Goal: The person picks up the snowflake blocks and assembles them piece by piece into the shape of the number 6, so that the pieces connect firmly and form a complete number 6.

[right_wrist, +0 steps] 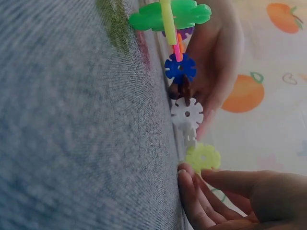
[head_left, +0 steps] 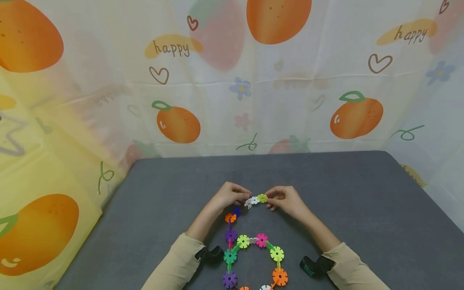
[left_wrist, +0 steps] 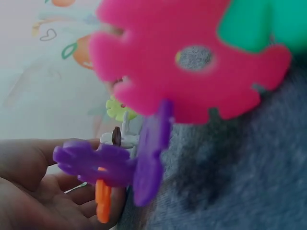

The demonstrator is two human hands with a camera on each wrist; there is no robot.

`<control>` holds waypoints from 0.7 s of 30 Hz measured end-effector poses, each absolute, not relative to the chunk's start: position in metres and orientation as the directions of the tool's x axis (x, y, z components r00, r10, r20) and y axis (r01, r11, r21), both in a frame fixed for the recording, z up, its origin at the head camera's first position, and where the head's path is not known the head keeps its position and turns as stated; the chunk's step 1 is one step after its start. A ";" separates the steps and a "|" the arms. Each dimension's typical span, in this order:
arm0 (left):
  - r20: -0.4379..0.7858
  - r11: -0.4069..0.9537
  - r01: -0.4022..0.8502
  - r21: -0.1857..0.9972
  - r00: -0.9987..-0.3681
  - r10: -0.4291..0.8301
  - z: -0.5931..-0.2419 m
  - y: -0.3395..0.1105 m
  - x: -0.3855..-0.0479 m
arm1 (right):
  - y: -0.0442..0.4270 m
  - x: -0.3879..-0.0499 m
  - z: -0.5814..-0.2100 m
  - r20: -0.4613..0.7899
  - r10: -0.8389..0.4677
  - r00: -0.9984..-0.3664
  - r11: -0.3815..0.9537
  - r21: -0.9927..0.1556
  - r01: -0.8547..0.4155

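A chain of notched plastic building discs curves up from a ring of linked discs on the table. My left hand pinches the chain near a white disc and a brown disc; its exact contact is partly hidden. At the chain's end, my right hand pinches a yellow-green disc between thumb and fingers. That disc joins the white ones. Below my left hand come a blue disc, an orange disc and a purple disc. A pink disc looms large in the left wrist view.
The ring includes a teal disc, a pink disc and an orange disc; its near side runs past the head view's lower edge. A dark grey cloth covers the table. Behind hangs a fruit-print curtain.
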State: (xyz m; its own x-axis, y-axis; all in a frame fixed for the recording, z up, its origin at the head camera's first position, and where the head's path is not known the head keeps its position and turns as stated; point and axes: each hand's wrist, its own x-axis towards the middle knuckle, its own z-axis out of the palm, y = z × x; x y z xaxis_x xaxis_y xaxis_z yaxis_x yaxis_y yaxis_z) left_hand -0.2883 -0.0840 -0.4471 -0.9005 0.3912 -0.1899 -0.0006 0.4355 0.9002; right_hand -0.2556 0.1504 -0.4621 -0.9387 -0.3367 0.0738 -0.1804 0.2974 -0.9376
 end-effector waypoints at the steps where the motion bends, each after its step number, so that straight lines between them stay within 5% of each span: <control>1: -0.189 0.438 0.002 0.899 -0.900 0.393 -0.446 -0.084 -0.288 | 0.151 -0.256 -0.462 0.073 -0.340 -0.938 0.299 -0.937 -0.181; 12: -0.197 0.499 0.078 0.863 -0.857 0.475 -0.441 -0.096 -0.290 | 0.151 -0.256 -0.462 0.061 -0.352 -0.934 0.299 -0.938 -0.174; 21: -0.232 0.527 0.130 0.840 -0.791 0.566 -0.438 -0.128 -0.285 | 0.153 -0.243 -0.449 -0.065 -0.396 -0.916 0.331 -0.940 -0.076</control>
State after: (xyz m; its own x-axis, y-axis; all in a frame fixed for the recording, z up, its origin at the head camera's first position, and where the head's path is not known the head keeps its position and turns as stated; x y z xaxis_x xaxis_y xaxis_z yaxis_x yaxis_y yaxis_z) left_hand -0.2848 -0.1277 -0.4379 -0.7909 0.5661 -0.2322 0.1303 0.5266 0.8401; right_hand -0.2431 0.1533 -0.4487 -0.9161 -0.3957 -0.0650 -0.0765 0.3314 -0.9404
